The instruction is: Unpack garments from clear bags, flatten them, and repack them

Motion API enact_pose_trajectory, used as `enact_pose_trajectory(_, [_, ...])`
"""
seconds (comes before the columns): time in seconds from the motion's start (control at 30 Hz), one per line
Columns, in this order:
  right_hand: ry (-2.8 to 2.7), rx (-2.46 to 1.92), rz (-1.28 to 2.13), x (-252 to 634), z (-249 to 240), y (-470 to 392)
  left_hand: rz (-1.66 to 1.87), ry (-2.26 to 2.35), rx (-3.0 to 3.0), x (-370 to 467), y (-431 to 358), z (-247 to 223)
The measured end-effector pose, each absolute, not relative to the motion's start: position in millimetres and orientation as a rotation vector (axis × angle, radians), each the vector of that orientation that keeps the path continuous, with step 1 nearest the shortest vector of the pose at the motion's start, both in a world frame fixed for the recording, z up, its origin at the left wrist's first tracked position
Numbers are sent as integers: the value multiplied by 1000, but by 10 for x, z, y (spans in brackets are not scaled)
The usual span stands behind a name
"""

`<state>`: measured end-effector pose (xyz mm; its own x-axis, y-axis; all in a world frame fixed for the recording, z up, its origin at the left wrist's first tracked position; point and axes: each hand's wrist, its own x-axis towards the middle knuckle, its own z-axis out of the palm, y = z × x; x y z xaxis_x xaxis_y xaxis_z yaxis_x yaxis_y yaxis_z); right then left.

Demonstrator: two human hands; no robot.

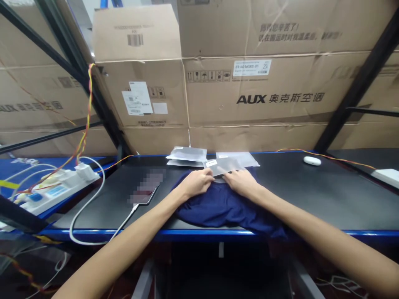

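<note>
My left hand (198, 182) and my right hand (242, 182) are side by side above a crumpled navy cloth garment (218, 205). Between them is a translucent plastic bag (225, 165) with a small white label at its left corner. Both hands have their fingers closed on the bag's near edge, left and right. The garment spreads beneath my wrists and hangs over the table's front edge on the right. Just behind the bag lie a small stack of similar translucent packets (187, 154) and another flat packet (249, 159).
On the black tabletop (299, 195) lie a phone (148, 191) with a white charging cable (102, 182) and, at right, a small white case (312, 160). A loaded power strip (59, 189) sits at left. Cardboard (249, 87) walls the back between dark metal posts.
</note>
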<state>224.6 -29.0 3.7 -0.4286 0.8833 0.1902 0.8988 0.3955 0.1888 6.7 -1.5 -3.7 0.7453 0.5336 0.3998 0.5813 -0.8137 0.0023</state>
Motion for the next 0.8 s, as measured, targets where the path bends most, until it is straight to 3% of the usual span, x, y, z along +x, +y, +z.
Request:
enact_pose_trajectory(0.27, [-2572, -923, -401, 2860, -93, -494, -674, -1025, -2718, 57, -24, 19])
enact_pose_trajectory(0.63, [-2417, -1202, -518, 3185, -126, -320, -863, -1121, -2641, -2, 20, 69])
enact_pose_trajectory(0.8, [-2417, -1107, -518, 3100, -140, -371, -753, -1148, -2603, 5, 2, 103])
